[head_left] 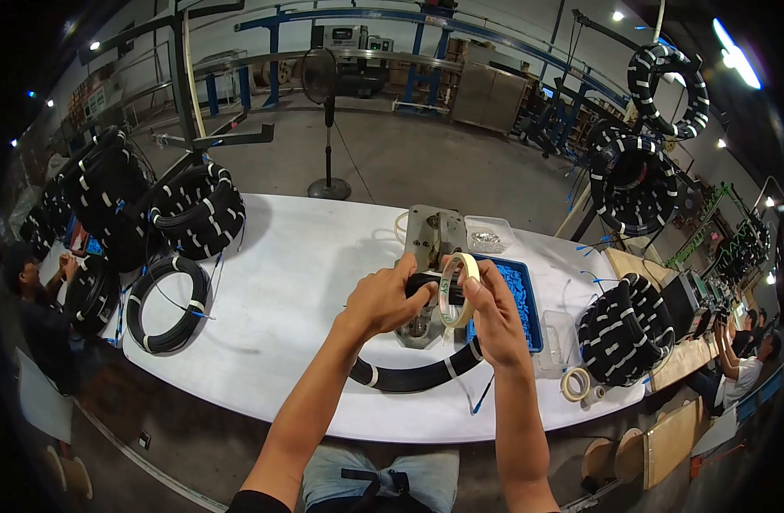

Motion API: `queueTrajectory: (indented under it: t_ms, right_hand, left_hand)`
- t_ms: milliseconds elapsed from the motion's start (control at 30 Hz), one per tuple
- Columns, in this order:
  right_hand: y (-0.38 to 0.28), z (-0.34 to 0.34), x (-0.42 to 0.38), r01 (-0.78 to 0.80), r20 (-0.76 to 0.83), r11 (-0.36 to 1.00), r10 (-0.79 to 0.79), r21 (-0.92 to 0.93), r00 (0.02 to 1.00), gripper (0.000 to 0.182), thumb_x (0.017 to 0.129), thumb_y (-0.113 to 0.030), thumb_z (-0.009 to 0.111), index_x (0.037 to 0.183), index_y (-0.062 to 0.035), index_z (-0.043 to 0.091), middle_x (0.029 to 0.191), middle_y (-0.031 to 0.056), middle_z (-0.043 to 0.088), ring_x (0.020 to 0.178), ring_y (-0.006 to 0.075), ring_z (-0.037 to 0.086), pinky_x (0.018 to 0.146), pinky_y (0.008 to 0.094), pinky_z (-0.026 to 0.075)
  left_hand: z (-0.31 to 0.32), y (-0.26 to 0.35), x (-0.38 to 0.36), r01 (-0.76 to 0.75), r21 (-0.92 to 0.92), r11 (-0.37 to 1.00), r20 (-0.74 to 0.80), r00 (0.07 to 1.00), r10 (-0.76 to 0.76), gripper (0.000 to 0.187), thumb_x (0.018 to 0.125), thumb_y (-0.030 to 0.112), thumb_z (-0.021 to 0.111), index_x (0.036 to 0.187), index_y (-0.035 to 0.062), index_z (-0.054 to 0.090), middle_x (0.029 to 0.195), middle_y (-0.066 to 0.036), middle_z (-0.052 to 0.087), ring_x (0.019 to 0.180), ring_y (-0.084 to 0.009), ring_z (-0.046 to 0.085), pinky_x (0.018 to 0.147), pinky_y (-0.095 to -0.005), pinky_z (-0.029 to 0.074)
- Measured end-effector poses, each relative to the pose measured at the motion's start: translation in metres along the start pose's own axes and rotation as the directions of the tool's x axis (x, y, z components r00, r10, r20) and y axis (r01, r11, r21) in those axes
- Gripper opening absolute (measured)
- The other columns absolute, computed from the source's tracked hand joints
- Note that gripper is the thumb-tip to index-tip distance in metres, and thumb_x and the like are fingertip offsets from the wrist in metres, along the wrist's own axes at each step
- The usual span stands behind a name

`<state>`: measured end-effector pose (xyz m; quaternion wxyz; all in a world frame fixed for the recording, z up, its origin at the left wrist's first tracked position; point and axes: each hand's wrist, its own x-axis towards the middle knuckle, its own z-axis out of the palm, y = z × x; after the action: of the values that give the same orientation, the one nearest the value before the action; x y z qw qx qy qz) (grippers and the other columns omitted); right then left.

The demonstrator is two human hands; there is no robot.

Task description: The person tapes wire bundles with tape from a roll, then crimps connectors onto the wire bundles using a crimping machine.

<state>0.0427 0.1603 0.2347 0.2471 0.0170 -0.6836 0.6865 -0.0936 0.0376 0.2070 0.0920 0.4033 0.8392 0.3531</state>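
Note:
My left hand (383, 295) is closed round the upper part of a black cable coil (409, 378), in front of a metal fixture (424, 224). My right hand (497, 318) grips a roll of cream tape (448, 317) by its rim, close against the coil beside my left fingers. White bands wrap the coil's lower arc, which rests on the white table (281, 282). A short cable end with a blue tip (477, 408) sticks out below my right hand. The fixture is partly hidden behind my hands.
Right of the fixture are a blue bin of blue parts (533, 318) and a clear tray (489, 232). More tape rolls (574, 385) lie near a banded coil stack (627, 329). A single coil (168, 304) lies left. People sit at both sides; a fan (328, 186) stands behind.

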Motion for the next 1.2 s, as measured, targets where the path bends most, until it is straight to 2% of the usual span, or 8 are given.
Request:
queueTrajectory:
  t_ms: [233,333,400,533,767,1033,1100,1200]
  right_hand:
    - [0.006,-0.008,-0.009,-0.046,0.031,0.997,0.044,0.065,0.999,0.036,0.102,-0.032,0.049,0.122,-0.0032,0.056,0.111,0.0052,0.06,0.105,0.0117,0.053,0.094,0.027,0.04]
    - [0.0,-0.006,-0.011,-0.067,0.02,0.997,0.066,0.042,0.998,0.027,0.104,-0.033,0.043,0.104,-0.0081,0.053,0.123,0.0141,0.058,0.107,0.0144,0.054,0.087,0.0296,0.045]
    - [0.0,-0.008,-0.013,-0.123,0.02,0.992,0.124,-0.029,0.992,0.036,0.105,-0.034,0.042,0.115,-0.0032,0.056,0.105,0.0046,0.059,0.103,0.0125,0.053,0.092,0.0271,0.04]
    - [-0.012,0.004,-0.012,-0.144,0.001,0.986,0.145,-0.081,0.989,0.035,0.105,-0.035,0.041,0.109,-0.0036,0.055,0.103,0.0058,0.059,0.097,0.0116,0.055,0.085,0.0257,0.044]
    - [-0.002,0.014,-0.029,-0.18,-0.048,0.979,0.185,0.096,0.981,0.03,0.104,-0.031,0.041,0.102,-0.0043,0.054,0.091,0.0045,0.062,0.083,0.0072,0.057,0.073,0.0222,0.045]
    - [0.017,0.014,-0.039,-0.018,-0.054,0.98,0.029,0.2,0.998,0.036,0.1,-0.031,0.043,0.116,-0.0015,0.055,0.104,0.0091,0.06,0.094,0.014,0.058,0.081,0.0276,0.047]
    - [0.015,0.013,-0.038,-0.01,-0.027,0.992,0.014,0.129,1.0,0.05,0.096,-0.036,0.046,0.122,0.006,0.047,0.114,0.0185,0.055,0.099,0.0216,0.058,0.085,0.0342,0.049]
    - [0.025,0.008,-0.045,0.012,0.007,0.979,-0.013,0.204,1.0,0.044,0.096,-0.031,0.046,0.121,0.0051,0.051,0.119,0.0149,0.054,0.1,0.0194,0.057,0.083,0.0317,0.048]
  left_hand:
    - [0.001,-0.007,-0.006,-0.119,0.016,0.993,-0.028,0.992,0.12,0.046,0.089,0.042,0.06,0.117,0.0082,0.046,0.084,-0.018,0.066,0.079,-0.0403,0.064,0.07,-0.0458,0.049]
    - [0.006,-0.018,-0.003,-0.26,0.09,0.961,-0.027,0.964,0.263,0.051,0.087,0.047,0.063,0.119,0.0091,0.051,0.09,-0.015,0.067,0.085,-0.0378,0.064,0.072,-0.0449,0.049]
    - [0.008,-0.019,-0.003,-0.261,0.084,0.962,-0.036,0.964,0.265,0.052,0.086,0.049,0.064,0.118,0.0095,0.053,0.092,-0.014,0.068,0.088,-0.0371,0.064,0.073,-0.0449,0.049]
    - [0.011,-0.017,-0.005,-0.253,0.062,0.965,-0.07,0.964,0.257,0.05,0.086,0.05,0.064,0.115,0.0102,0.056,0.095,-0.012,0.068,0.09,-0.0365,0.063,0.074,-0.0454,0.049]
    - [0.014,-0.019,-0.003,-0.224,0.108,0.968,-0.09,0.968,0.234,0.048,0.085,0.048,0.065,0.115,0.0111,0.059,0.105,-0.013,0.068,0.096,-0.0363,0.063,0.079,-0.0455,0.049]
    - [0.008,-0.015,-0.006,-0.155,0.134,0.979,-0.037,0.986,0.161,0.064,0.088,0.056,0.058,0.13,0.0073,0.055,0.126,-0.015,0.062,0.113,-0.0356,0.058,0.093,-0.0436,0.048]
    - [0.003,-0.01,-0.007,-0.142,0.136,0.98,-0.031,0.989,0.147,0.065,0.088,0.056,0.057,0.13,0.0066,0.055,0.126,-0.016,0.061,0.114,-0.0355,0.058,0.093,-0.0436,0.048]
    - [0.008,-0.018,-0.008,-0.154,0.136,0.979,-0.073,0.984,0.165,0.062,0.089,0.056,0.057,0.128,0.0081,0.055,0.118,-0.015,0.064,0.106,-0.0356,0.061,0.089,-0.0449,0.048]
